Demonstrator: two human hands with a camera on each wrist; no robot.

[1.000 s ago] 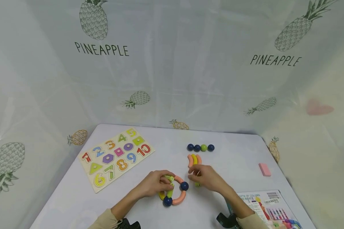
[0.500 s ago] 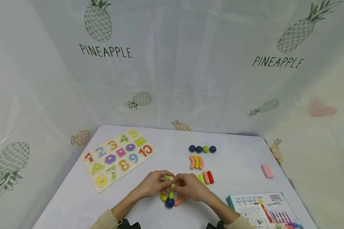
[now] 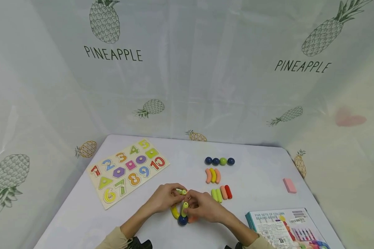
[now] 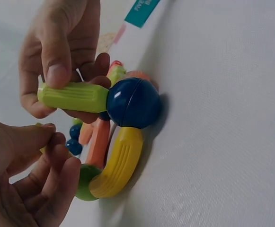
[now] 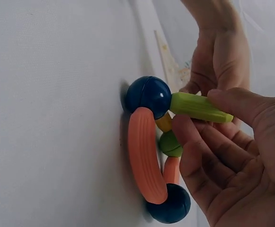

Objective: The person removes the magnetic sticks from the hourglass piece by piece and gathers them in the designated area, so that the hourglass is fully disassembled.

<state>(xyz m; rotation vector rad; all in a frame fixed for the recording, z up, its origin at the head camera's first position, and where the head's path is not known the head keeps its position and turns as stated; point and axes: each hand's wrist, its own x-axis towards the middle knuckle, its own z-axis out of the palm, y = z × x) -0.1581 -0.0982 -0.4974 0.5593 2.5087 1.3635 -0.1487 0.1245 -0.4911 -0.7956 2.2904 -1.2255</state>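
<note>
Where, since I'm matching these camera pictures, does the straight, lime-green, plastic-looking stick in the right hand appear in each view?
Head: lime-green stick low, near the middle, pinched by the right hand.
Left wrist: lime-green stick left of centre, free end pointing left.
Right wrist: lime-green stick right of centre, free end pointing right.
Shared landmark: the glossy navy-blue ball at the stick's other end.

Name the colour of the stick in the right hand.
Lime green; the stick shows best in the right wrist view.

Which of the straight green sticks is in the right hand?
The green stick standing on the blue ball nearest the person. Another stick is in the left hand; two more lie on the table.
</note>
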